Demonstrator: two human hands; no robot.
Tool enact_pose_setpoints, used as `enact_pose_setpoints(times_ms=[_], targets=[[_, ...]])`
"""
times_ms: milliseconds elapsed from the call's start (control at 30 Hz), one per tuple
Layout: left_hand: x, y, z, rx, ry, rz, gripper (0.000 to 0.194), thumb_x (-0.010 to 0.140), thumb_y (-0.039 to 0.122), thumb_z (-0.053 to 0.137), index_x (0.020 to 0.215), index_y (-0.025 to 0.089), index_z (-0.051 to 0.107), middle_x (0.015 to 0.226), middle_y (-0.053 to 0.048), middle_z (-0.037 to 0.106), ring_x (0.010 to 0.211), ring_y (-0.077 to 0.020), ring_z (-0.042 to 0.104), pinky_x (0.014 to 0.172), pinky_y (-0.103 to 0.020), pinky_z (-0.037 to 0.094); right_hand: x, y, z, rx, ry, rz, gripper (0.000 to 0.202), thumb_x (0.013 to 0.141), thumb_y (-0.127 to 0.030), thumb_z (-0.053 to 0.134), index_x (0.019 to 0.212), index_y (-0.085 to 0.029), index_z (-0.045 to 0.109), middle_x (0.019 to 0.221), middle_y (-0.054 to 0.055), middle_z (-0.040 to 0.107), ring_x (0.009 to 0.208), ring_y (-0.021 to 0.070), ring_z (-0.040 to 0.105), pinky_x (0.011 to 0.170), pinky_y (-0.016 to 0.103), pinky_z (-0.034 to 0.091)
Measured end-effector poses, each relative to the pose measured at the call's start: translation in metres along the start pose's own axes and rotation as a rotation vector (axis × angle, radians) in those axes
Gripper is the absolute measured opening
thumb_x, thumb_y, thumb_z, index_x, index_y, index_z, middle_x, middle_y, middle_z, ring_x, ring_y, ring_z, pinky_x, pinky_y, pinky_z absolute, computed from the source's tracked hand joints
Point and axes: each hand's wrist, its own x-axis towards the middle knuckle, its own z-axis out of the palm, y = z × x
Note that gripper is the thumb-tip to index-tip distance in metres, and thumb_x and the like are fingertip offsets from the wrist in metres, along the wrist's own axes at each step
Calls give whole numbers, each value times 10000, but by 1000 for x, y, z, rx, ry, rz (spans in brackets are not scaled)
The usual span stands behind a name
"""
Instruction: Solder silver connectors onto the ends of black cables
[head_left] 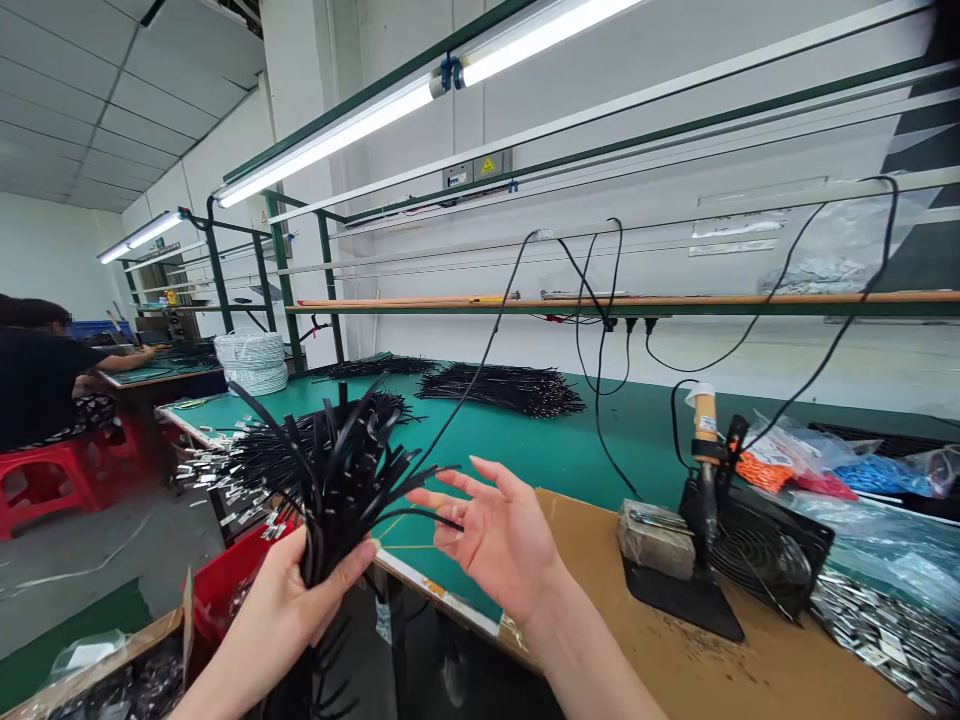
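Observation:
A thick bundle of black cables (pixel 341 470) stands upright in my left hand (pixel 300 590), whose fingers and thumb are closed round its lower part. The upper ends fan out in several directions. Beside the bundle, my right hand (pixel 495 540) is open, palm up, with its fingers spread. One cable end reaches across to the right fingers; I cannot tell whether it touches them. Behind my left hand lies a pile of black cables (pixel 259 450) with silvery metal ends sticking out over the table's left edge. Further bundles of black cables (pixel 502 388) rest at the back of the green table (pixel 600 440).
To the right are a wooden-handled soldering iron (pixel 705 430), a black fan (pixel 772 550), a greyish block (pixel 656 540) and many metal pieces (pixel 885 635) on cardboard (pixel 600 570). A red bin (pixel 217 570) sits low left. A person (pixel 37 380) works farther left.

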Motion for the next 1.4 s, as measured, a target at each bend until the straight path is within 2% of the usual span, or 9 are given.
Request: enact_pose_setpoints(times_ms=[200,300,400,533,667,800,933,1167,1400], targets=[[10,-6,-6,-132,-23,0,538,977,637,585,667,197,613,346,110,397,351,-91,391,533,-261,447,12,37,-38,-94,-141,73,115,833,-198,625,837,-133,720,603,51,730,420,57,509,429,121,404],[14,-12,-6,-179,-36,-7,530,1028,609,547,710,189,612,388,141,371,340,-81,379,527,-256,464,6,44,-46,-268,-358,189,172,721,-60,650,794,-25,802,474,89,693,301,92,466,319,174,310],[19,-25,-2,-186,-49,-15,512,1028,571,581,695,183,578,436,143,371,341,-61,355,465,-226,424,-6,41,-41,-261,-502,144,140,665,-72,683,582,-14,780,479,127,703,396,146,609,469,229,514],[19,-38,5,-148,-45,5,496,1036,531,590,688,179,562,472,129,406,376,-62,403,466,-218,429,-14,37,-35,74,-391,-94,155,728,-224,707,735,-117,819,566,-12,724,584,97,643,916,243,602],[12,-42,6,-54,-61,62,565,1039,526,586,591,194,495,436,122,377,408,-79,457,514,-235,466,-9,34,-35,303,-243,-43,393,852,-219,627,1189,-30,703,993,74,812,595,28,632,671,108,584],[9,-49,9,63,-45,121,357,1007,491,653,907,152,699,671,55,627,567,-103,607,591,-260,535,-7,13,-23,339,-198,48,688,1087,-540,349,1351,59,561,784,57,707,414,34,482,439,127,501],[11,-61,11,143,-22,239,316,996,475,664,1028,164,709,1038,-48,740,890,-178,711,809,-364,601,-7,-10,-5,193,-169,101,897,1068,-700,325,1213,123,652,574,-28,545,328,19,340,340,151,379],[15,-55,4,276,-157,322,320,1018,466,629,1015,156,707,944,-22,726,869,-188,712,800,-364,595,-5,-12,12,-59,-83,84,842,1067,-690,337,933,35,744,690,16,591,384,-21,303,368,116,324],[18,-43,14,412,-267,331,250,1021,379,640,1113,154,694,891,5,696,807,-179,695,776,-353,588,1,-25,12,-542,-30,-5,558,861,-651,766,746,-105,774,643,-21,586,430,22,293,385,164,280]])
